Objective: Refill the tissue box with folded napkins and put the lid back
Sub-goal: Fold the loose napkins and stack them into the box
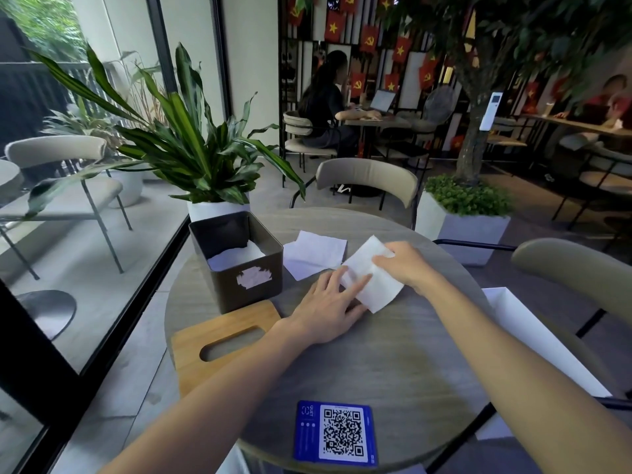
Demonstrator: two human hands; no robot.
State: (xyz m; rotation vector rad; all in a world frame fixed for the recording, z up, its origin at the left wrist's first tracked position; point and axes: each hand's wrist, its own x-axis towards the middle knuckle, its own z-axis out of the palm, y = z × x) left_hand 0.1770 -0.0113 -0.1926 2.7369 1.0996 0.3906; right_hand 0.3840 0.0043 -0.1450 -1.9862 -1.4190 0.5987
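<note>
A dark tissue box (pixel 246 285) stands open at the table's left, with white napkins (pixel 236 256) lying inside. Its wooden lid (pixel 219 333), with an oval slot, lies flat in front of the box. A white napkin (pixel 376 285) lies on the table under both hands. My left hand (pixel 328 309) presses it flat with straight fingers on its left edge. My right hand (pixel 405 265) pinches its far right part. A second unfolded napkin (pixel 314 254) lies just behind, to the right of the box.
The round grey table (pixel 393 364) carries a blue QR-code card (pixel 337 434) near its front edge. A potted plant (pixel 212 206) stands behind the box. A white paper bag (pixel 533 336) is at the right edge. Chairs ring the table; people sit at far tables.
</note>
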